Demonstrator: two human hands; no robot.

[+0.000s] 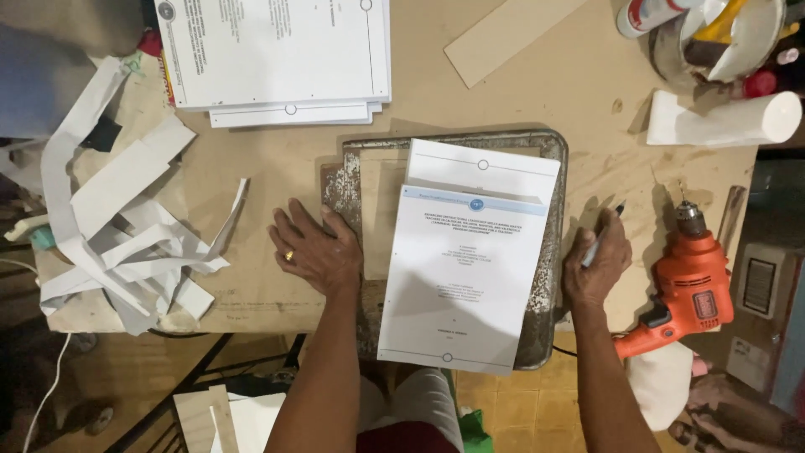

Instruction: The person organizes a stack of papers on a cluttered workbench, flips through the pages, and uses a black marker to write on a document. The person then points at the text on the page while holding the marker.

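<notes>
So the left hand (314,249) is spread flat, palm down, on the left edge of a worn metal tray (549,252) sitting on the brown worktable (277,168). The right hand (597,267) is curled around a pen (604,235), resting just off the tray's right side. Between them, a stack of white printed pages (465,277) lies on the tray. An orange power drill (689,289) sits right of the pen hand, and paper strips (126,226) pile up far left.

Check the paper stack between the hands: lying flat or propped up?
Flat. The white paper stack lies face-up on the worn metal tray; the left hand rests beside it, and the right hand holds a pen.
</notes>
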